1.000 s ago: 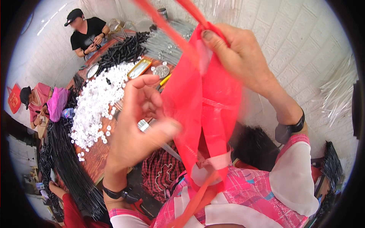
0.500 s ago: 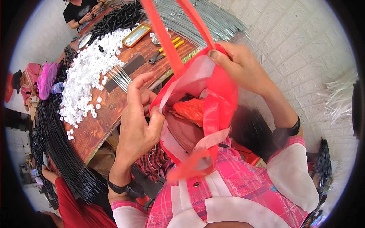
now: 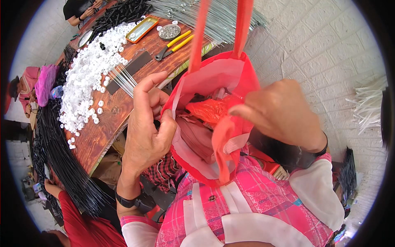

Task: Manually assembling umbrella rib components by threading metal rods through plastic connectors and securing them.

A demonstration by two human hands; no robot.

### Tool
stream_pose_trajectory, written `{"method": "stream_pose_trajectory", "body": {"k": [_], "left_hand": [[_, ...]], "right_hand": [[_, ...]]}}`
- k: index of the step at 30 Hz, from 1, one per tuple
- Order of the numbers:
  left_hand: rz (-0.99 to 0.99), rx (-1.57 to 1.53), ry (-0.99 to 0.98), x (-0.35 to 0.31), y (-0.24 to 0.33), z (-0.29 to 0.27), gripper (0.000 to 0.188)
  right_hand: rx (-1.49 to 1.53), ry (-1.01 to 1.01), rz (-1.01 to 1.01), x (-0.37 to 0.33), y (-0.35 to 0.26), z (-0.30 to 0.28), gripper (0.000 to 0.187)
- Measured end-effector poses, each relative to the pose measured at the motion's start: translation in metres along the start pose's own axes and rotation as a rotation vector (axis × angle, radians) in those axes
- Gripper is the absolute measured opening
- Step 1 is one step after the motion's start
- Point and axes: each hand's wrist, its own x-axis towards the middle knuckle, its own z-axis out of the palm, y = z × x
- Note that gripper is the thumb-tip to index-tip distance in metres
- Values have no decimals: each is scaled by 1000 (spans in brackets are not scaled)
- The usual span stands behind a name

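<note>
A red tote bag (image 3: pixel 226 68) with a pale lining hangs open in front of my chest. My left hand (image 3: pixel 146 123) pinches its left rim between thumb and fingers. My right hand (image 3: pixel 282 113), smeared by motion, is over the bag's right side, its thumb pointing inward; whether it grips the rim does not show. Inside lie a crumpled bright red plastic bag (image 3: pixel 207 110) and a dusty-pink item (image 3: pixel 195 138), perhaps fabric. One strap (image 3: pixel 242 29) rises past the top of the view; the near strap (image 3: pixel 220 144) droops across the opening.
The wooden table (image 3: pixel 119 109) at left holds white bead-like pieces (image 3: pixel 84 82), yellow-handled pliers (image 3: pixel 175 45), an orange-rimmed tray (image 3: pixel 142 29), a round dish (image 3: pixel 169 31), and bundles of black rods (image 3: pixel 68 164) and clear rods (image 3: pixel 201 18). Other people sit around it. A white brick-patterned wall (image 3: pixel 312 53) stands right.
My right hand has left the bag's upper right corner and come down along its right side. The bag's mouth is wider and its straps have shifted. My left hand keeps its pinch.
</note>
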Motion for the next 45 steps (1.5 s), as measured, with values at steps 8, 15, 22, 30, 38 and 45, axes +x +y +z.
{"method": "stream_pose_trajectory", "body": {"k": [8, 15, 22, 30, 38, 45], "left_hand": [[-5, 41, -26, -4, 4, -5, 63], [-51, -14, -8, -4, 1, -13, 66], [-42, 53, 24, -8, -5, -13, 66], [-52, -14, -70, 6, -4, -3, 66], [28, 88, -21, 2, -10, -8, 68], [122, 152, -25, 4, -19, -11, 73]], "right_hand": [[544, -43, -500, 30, 21, 127, 23], [455, -758, -707, 9, 40, 132, 23], [1194, -463, -87, 28, 16, 129, 40], [631, -333, -239, 7, 13, 150, 52], [558, -332, -211, 3, 17, 152, 49], [493, -327, -161, 9, 28, 147, 46]]}}
